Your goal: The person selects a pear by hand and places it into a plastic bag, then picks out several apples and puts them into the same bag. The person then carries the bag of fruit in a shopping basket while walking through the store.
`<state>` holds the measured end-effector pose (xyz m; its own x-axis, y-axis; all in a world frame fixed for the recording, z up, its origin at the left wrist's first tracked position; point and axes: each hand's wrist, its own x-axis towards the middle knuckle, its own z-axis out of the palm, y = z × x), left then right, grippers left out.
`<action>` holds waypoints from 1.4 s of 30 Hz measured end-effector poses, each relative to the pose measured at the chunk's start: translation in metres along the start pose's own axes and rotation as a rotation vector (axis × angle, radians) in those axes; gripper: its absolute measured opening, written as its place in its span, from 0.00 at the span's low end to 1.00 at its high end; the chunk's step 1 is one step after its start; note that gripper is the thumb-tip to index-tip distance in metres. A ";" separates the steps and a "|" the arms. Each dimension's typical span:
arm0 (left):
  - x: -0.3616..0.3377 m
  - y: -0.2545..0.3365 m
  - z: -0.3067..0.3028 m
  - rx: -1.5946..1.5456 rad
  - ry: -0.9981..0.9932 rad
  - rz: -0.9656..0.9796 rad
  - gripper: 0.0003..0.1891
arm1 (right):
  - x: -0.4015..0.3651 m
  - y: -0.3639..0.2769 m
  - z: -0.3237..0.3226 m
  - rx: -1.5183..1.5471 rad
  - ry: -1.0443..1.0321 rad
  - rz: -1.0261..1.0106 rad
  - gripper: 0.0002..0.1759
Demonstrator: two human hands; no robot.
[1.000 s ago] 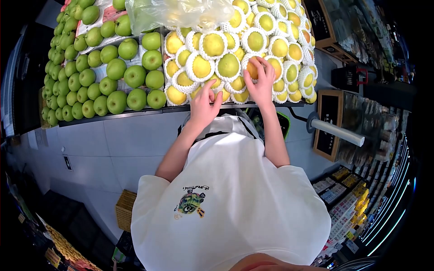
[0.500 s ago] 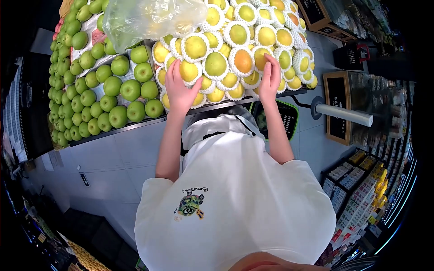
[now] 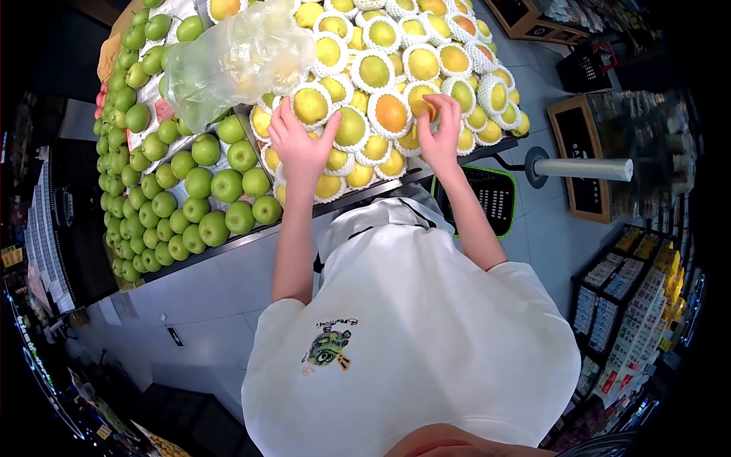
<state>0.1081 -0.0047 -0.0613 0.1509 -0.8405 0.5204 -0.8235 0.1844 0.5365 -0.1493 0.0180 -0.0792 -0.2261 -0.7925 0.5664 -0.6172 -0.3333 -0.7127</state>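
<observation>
Round yellow fruits in white foam nets (image 3: 374,72) are heaped on a stand in front of me. My left hand (image 3: 302,148) lies on the near left part of the heap, thumb and fingers spread around one netted yellow fruit (image 3: 311,105). On the other side, my right hand (image 3: 442,137) has its fingers bent and its thumb apart from them, with the fingertips at the right edge of another netted fruit (image 3: 419,99). Between the two hands sits a more orange fruit (image 3: 391,113) in its net.
A clear plastic bag (image 3: 228,68) lies over the back left of the heap. Green apples (image 3: 199,183) fill the left side. A black basket with a green rim (image 3: 487,199) is below the stand's edge, beside a roll on a holder (image 3: 586,169). Packaged goods (image 3: 640,305) stand at right.
The view has shifted, so the stand appears tilted and the bag lower left. My right hand's fingers have bent more over the fruit. My left hand stays spread at the heap.
</observation>
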 end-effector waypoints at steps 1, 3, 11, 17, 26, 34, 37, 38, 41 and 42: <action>0.007 0.004 0.007 0.065 0.003 -0.038 0.48 | 0.006 -0.006 0.004 0.002 0.005 -0.002 0.17; 0.016 0.004 0.014 0.086 -0.005 -0.049 0.45 | 0.019 -0.019 0.011 0.080 -0.040 -0.045 0.18; 0.026 -0.012 0.023 0.057 0.021 0.167 0.44 | 0.028 -0.026 0.025 0.152 -0.144 -0.068 0.19; 0.054 -0.019 0.009 -0.978 0.297 -0.620 0.54 | 0.013 -0.011 0.028 0.116 -0.185 -0.056 0.19; 0.104 -0.064 -0.057 -1.473 0.479 -0.690 0.08 | 0.013 -0.006 0.026 0.166 -0.156 -0.025 0.15; 0.040 -0.179 -0.106 -1.276 0.539 -0.596 0.15 | 0.013 -0.002 0.024 0.235 -0.159 -0.052 0.10; 0.014 -0.198 -0.111 -1.142 0.563 -0.778 0.21 | 0.014 -0.005 0.023 0.219 -0.197 -0.017 0.08; 0.003 -0.212 -0.115 -1.085 0.486 -0.795 0.22 | 0.014 -0.004 0.024 0.219 -0.196 -0.035 0.08; -0.024 -0.245 -0.126 -0.996 0.394 -0.803 0.20 | 0.013 -0.005 0.025 0.223 -0.193 -0.057 0.07; -0.031 -0.258 -0.132 -0.949 0.377 -0.836 0.19 | 0.014 -0.007 0.025 0.225 -0.185 -0.067 0.07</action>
<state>0.3878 0.0406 -0.1279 0.6929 -0.7103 -0.1239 0.2696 0.0959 0.9582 -0.1292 -0.0038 -0.0772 -0.0368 -0.8375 0.5452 -0.4389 -0.4766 -0.7617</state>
